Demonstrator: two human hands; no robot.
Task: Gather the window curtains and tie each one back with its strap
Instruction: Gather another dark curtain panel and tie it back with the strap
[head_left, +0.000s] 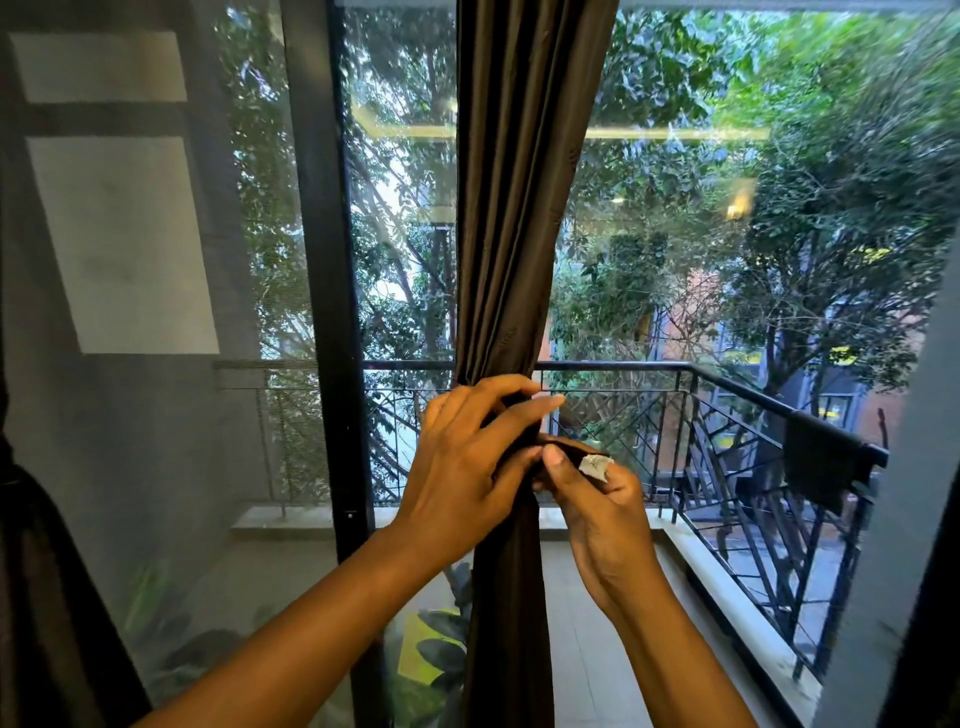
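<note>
Head view: I see both hands cinching the strap (563, 451) round the gathered curtain (511, 218).

Right thumb and fingers (553, 460) pinch the strap's dark end, its pale patch showing just beyond them; the right hand (605, 514) sits just right of the bunch. Left fingers (511, 415) curl round the curtain at its narrowest point, the left hand (457, 457) against the fabric. Behind the curtain are the window frame (324, 270), glass, a balcony railing (727, 410) and trees.
</note>
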